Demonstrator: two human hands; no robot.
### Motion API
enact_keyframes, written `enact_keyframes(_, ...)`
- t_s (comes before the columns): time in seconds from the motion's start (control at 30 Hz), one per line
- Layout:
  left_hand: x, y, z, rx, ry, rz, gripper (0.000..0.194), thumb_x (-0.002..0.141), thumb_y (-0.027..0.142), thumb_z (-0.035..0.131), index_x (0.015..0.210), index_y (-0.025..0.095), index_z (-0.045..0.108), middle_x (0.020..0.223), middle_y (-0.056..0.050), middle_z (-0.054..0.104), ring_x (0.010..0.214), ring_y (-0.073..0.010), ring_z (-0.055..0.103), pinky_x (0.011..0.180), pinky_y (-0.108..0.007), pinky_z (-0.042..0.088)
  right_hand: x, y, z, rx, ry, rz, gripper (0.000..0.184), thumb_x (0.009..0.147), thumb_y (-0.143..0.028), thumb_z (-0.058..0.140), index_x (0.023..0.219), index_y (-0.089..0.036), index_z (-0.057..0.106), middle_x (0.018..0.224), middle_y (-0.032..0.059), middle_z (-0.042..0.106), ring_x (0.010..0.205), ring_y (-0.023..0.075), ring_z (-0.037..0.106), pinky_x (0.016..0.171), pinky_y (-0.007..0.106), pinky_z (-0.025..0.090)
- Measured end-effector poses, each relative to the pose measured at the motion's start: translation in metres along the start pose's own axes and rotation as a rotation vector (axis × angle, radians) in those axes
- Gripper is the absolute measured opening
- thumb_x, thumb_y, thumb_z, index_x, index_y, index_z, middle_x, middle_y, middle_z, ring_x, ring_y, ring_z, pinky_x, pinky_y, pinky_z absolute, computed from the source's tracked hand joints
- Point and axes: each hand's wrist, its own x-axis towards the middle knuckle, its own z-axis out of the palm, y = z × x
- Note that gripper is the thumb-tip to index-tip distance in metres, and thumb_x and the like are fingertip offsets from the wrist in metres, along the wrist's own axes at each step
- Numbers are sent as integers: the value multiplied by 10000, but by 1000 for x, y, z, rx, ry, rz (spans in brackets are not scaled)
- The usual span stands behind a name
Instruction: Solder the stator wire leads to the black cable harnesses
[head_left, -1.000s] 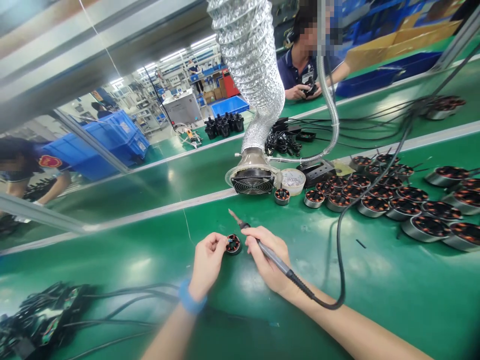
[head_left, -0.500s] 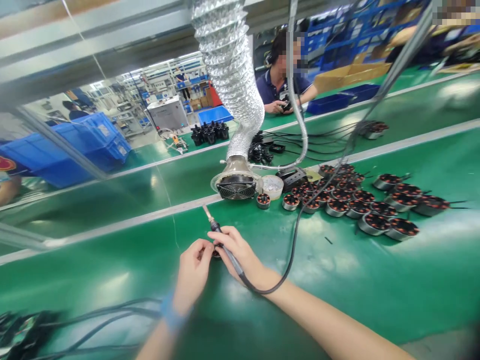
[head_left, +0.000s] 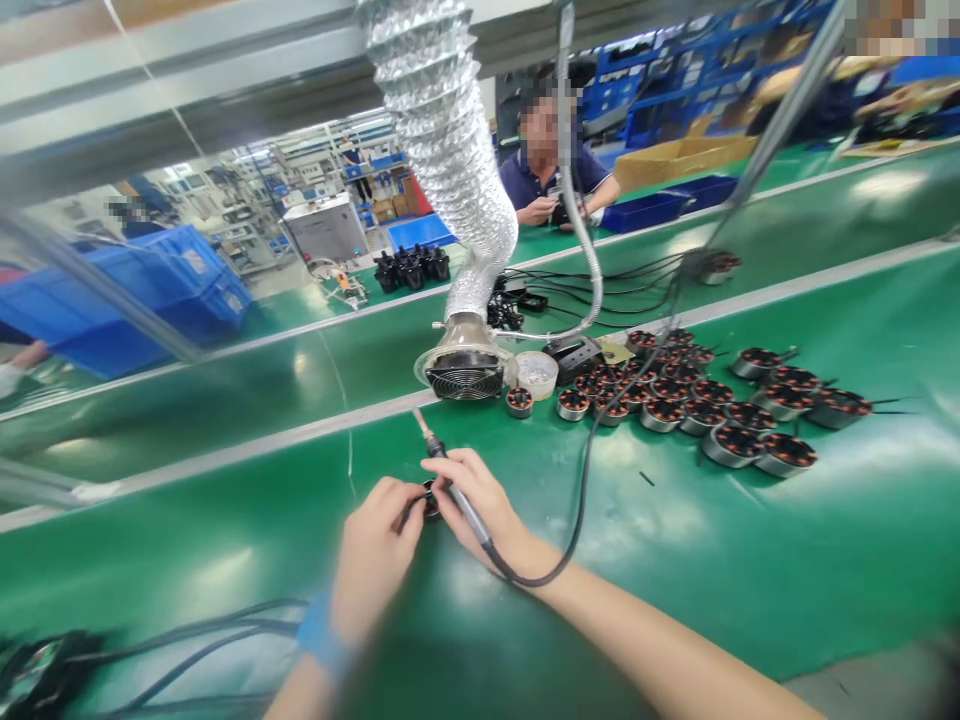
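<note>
My left hand (head_left: 375, 555) pinches a small round motor stator (head_left: 430, 498) on the green table surface (head_left: 712, 560); most of the stator is hidden by fingers. My right hand (head_left: 480, 505) grips a soldering iron (head_left: 448, 478) like a pen, tip pointing up and away to the left, and its fingertips also touch the stator. The iron's black cable (head_left: 577, 510) loops off to the right and rises. A blue band sits on my left wrist.
A silver fume duct with a fan intake (head_left: 465, 370) hangs just beyond my hands. Beside it stand a white cup (head_left: 538, 372) and several copper-wound motors (head_left: 712, 400). Black cables (head_left: 195, 650) lie at the lower left. A person (head_left: 551, 170) works across the belts.
My two hands have come together over the stator, which now is mostly covered. The camera view has swung right and pulled back, so the motors appear nearer the centre.
</note>
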Motion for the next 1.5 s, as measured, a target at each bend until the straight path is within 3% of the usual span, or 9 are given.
enact_keyframes(0.23, -1, -8, -2, 106, -57, 28, 143, 967, 256, 497, 961, 209, 631, 846, -25, 635, 728, -158, 596, 663, -265, 409, 5, -6, -3, 94, 9, 20, 419, 926, -53, 484, 1280, -273, 521, 1070, 45, 512, 868, 122, 627, 846, 272, 546)
enact_keyframes(0.43, 2, -8, -3, 82, -96, 26, 185, 993, 273, 448, 947, 205, 614, 846, -24, 606, 751, -159, 584, 684, -273, 396, 2, 0, 2, 11, -20, -24, 422, 943, -69, 470, 1304, -284, 516, 1077, 49, 516, 906, 136, 628, 836, 275, 548)
enact_keyframes(0.63, 4, -4, -4, -62, -84, -64, 188, 985, 263, 451, 909, 215, 616, 845, -22, 594, 770, -164, 577, 702, -272, 418, -6, 13, 9, -37, -82, -89, 537, 909, -62, 485, 1389, -301, 464, 1128, 66, 536, 972, 176, 616, 830, 299, 555)
enact_keyframes(0.8, 7, -2, 2, -239, -12, -136, 166, 951, 238, 492, 890, 195, 640, 1007, -64, 607, 943, -188, 590, 813, -284, 463, -4, 10, 6, -51, -100, -74, 487, 922, -75, 466, 1361, -282, 506, 1096, 66, 551, 959, 178, 621, 812, 298, 562)
enact_keyframes(1.07, 11, -12, 8, -426, -24, -263, 167, 908, 297, 573, 846, 175, 668, 929, -67, 687, 883, -193, 628, 788, -280, 480, 7, -10, -13, 12, 153, 55, 243, 957, -175, 527, 1172, -233, 623, 995, 54, 663, 872, 157, 663, 799, 289, 555)
enact_keyframes(1.2, 12, -12, 7, -452, -18, -263, 173, 904, 290, 578, 809, 169, 657, 920, -78, 677, 893, -198, 625, 810, -294, 480, 5, -14, -24, 37, 295, 226, 148, 945, -273, 543, 933, -205, 674, 755, 24, 683, 706, 163, 677, 666, 281, 559)
enact_keyframes(1.33, 11, -10, 6, -459, -21, -241, 183, 902, 290, 580, 784, 171, 652, 906, -75, 665, 881, -197, 617, 812, -300, 481, -2, -13, -28, 114, 298, 237, 230, 933, -300, 512, 798, -201, 670, 548, -10, 589, 522, 154, 610, 502, 268, 495)
enact_keyframes(1.5, 14, -10, 4, -440, -46, -247, 174, 897, 282, 588, 782, 174, 660, 897, -69, 663, 867, -194, 617, 778, -289, 485, -3, -15, -30, 108, 277, 162, 231, 906, -274, 513, 749, -208, 670, 492, -30, 551, 425, 132, 534, 471, 270, 459)
